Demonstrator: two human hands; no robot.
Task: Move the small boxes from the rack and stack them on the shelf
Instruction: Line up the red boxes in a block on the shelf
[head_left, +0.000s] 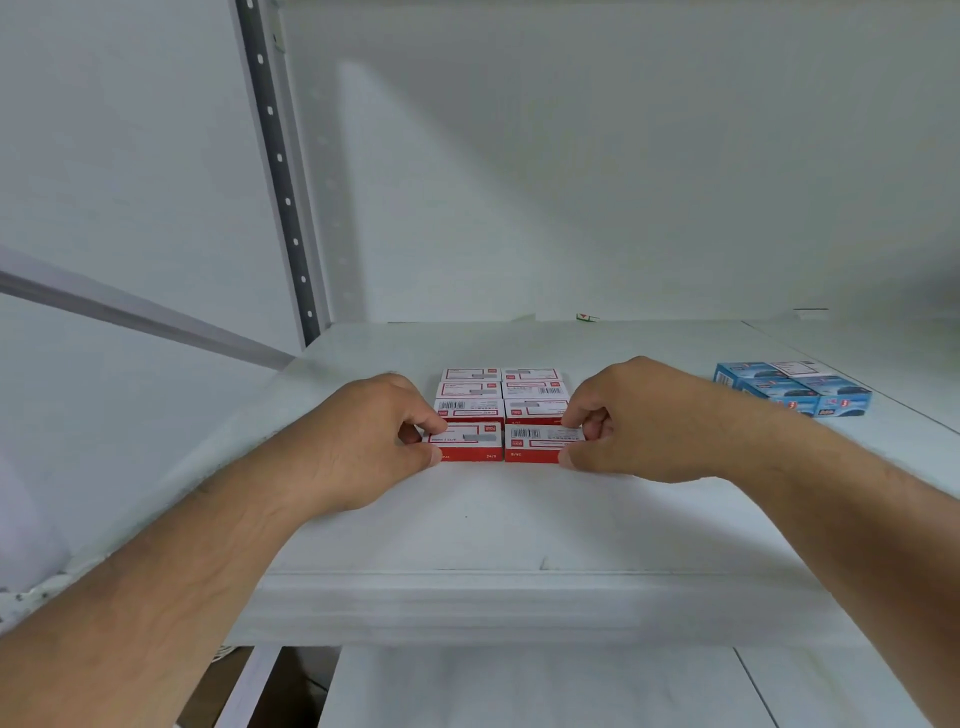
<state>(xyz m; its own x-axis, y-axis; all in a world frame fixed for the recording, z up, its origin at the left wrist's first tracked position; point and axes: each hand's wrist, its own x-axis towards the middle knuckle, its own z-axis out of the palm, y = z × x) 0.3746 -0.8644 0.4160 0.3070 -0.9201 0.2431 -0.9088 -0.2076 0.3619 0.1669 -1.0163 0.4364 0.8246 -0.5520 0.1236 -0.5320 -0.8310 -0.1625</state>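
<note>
Looks like the placing step: both hands are down on the white shelf (519, 519), each setting a small red-and-white box at the front of the block of red boxes (501, 392) already laid out in two columns. The left hand (374, 441) is pinched shut on the front left box (466, 441), thumb at the near bottom corner and fingers curled over the top edge. The right hand (639, 421) grips the front right box (535, 443) the same way from the other side. Both boxes sit flat, touching each other and the row behind.

Both forearms reach in from the bottom corners, wrists low, knuckles up.

My guess for the next bit: nudge the pair square with the rows, let go, then head back for more. A separate bunch of blue boxes (792, 389) sits off to the right, well apart.
</note>
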